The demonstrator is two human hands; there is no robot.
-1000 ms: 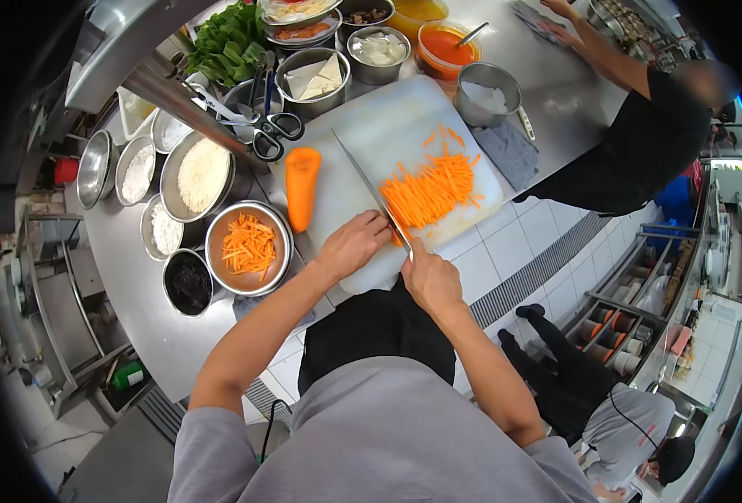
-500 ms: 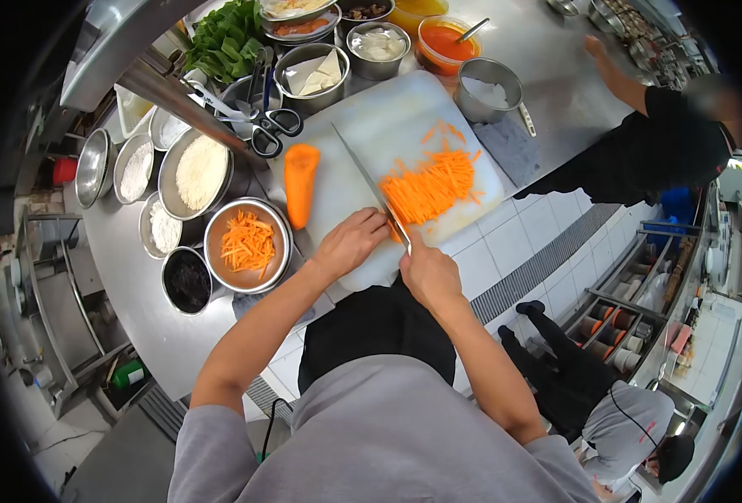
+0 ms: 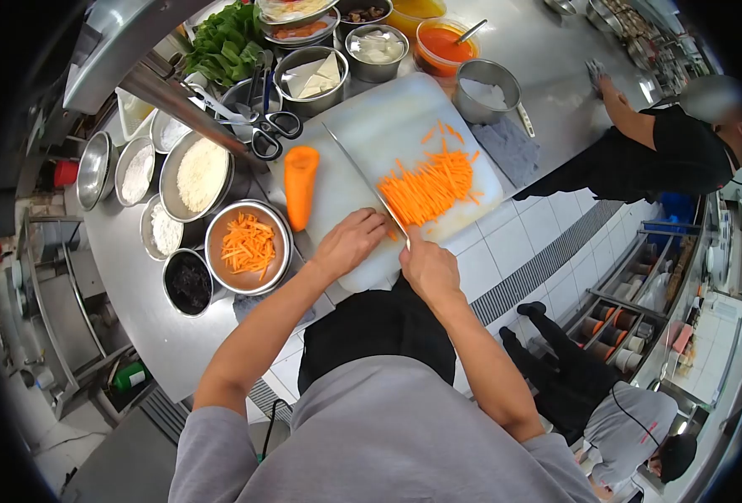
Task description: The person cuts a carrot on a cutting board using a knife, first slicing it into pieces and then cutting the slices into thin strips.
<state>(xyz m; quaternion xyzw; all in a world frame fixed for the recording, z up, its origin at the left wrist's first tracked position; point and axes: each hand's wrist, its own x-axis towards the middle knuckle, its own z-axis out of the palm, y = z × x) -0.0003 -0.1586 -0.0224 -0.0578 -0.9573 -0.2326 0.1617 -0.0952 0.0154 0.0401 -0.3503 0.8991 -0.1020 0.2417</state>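
My right hand (image 3: pixel 430 267) is closed round the handle of a long knife (image 3: pixel 361 174), whose blade lies across the white cutting board (image 3: pixel 350 126). Beside the blade, my left hand (image 3: pixel 352 241) has its fingers bent together over a small piece of carrot (image 3: pixel 392 235), mostly hidden under the fingertips. Thin carrot strips (image 3: pixel 428 191) are heaped on the right of the blade. A large peeled carrot (image 3: pixel 300 189) lies at the board's left side.
A bowl of carrot strips (image 3: pixel 248 245) and a bowl of dark food (image 3: pixel 188 282) stand left of the board. Scissors (image 3: pixel 275 134), tofu (image 3: pixel 321 78) and orange sauce (image 3: pixel 443 44) sit behind. Another person (image 3: pixel 681 138) is at the right; one more (image 3: pixel 618 411) is lower right.
The knife blade has shifted slightly left, away from the strips. The person at the upper right has moved further right, with a hand now by a cloth on the counter.
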